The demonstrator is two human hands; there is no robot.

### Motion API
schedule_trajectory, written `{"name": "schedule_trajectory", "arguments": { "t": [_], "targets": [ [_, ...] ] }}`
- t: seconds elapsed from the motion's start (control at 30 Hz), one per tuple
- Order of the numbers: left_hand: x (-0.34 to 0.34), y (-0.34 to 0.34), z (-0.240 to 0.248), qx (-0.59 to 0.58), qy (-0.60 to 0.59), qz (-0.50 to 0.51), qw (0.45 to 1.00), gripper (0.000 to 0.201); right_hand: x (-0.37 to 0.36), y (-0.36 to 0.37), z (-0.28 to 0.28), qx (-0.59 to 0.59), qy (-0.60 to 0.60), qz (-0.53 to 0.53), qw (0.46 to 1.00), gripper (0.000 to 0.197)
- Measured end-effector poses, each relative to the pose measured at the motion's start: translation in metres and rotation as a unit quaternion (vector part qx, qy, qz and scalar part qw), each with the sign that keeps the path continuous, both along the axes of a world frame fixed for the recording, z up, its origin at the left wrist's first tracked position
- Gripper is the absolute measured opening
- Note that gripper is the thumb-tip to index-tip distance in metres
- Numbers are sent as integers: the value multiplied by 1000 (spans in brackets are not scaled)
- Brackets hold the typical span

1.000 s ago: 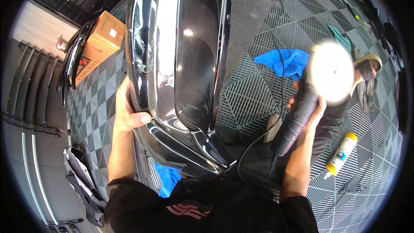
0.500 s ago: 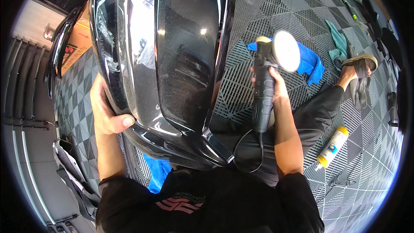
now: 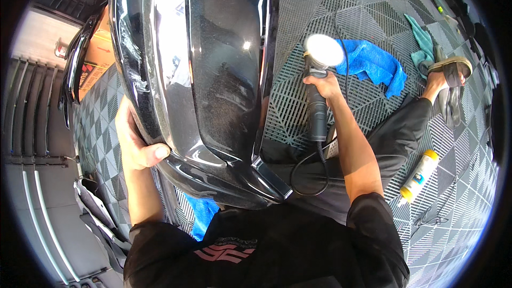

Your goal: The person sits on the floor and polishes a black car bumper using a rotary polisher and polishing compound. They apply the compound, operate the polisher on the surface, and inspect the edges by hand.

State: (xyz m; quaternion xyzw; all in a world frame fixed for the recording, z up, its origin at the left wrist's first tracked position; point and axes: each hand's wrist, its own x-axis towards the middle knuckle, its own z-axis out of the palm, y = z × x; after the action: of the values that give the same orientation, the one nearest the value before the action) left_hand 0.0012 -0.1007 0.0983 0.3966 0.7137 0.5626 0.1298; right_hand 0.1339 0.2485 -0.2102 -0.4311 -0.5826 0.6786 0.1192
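A large glossy black car bumper (image 3: 229, 74) stands in front of me, close to my body, with light streaks and specks on its surface. My left hand (image 3: 140, 141) grips its left edge, thumb on the face and fingers behind, partly hidden. To the right of the bumper, apart from it, my right hand (image 3: 324, 84) is wrapped round a black hand-held polisher (image 3: 317, 117). Its round white pad (image 3: 325, 50) points up and away from me. A power cord (image 3: 326, 181) loops from the handle's lower end.
A blue cloth (image 3: 373, 66) and a green cloth (image 3: 421, 40) lie on the grey slatted floor at right. A white bottle with yellow ends (image 3: 419, 177) lies nearer. Another blue cloth (image 3: 204, 216) shows beneath the bumper. Cardboard boxes (image 3: 98, 53) stand far left.
My right hand has carried the polisher left, toward the bumper, and its pad has turned to face more upward. My left hand keeps its grip on the bumper's edge.
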Motion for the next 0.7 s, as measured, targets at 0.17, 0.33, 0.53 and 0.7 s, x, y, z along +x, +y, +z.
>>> {"name": "schedule_trajectory", "arguments": {
  "t": [0.17, 0.33, 0.53, 0.7],
  "targets": [
    [-4, 8, -5, 0, 1, -12, 1000, 106, -11, -5, -2, 177, -222, 55, 957, 101],
    [-6, 14, -10, -8, -14, -25, 1000, 101, -12, -24, 11, 225, -254, 34, 940, 108],
    [-2, 22, -13, -11, -37, -30, 999, 100, 3, -31, 24, 240, -258, 80, 932, 102],
    [-7, 20, -26, 1, -41, -52, 998, 101, 44, -74, 87, 248, -23, 3, 968, 38]
  ]
}}
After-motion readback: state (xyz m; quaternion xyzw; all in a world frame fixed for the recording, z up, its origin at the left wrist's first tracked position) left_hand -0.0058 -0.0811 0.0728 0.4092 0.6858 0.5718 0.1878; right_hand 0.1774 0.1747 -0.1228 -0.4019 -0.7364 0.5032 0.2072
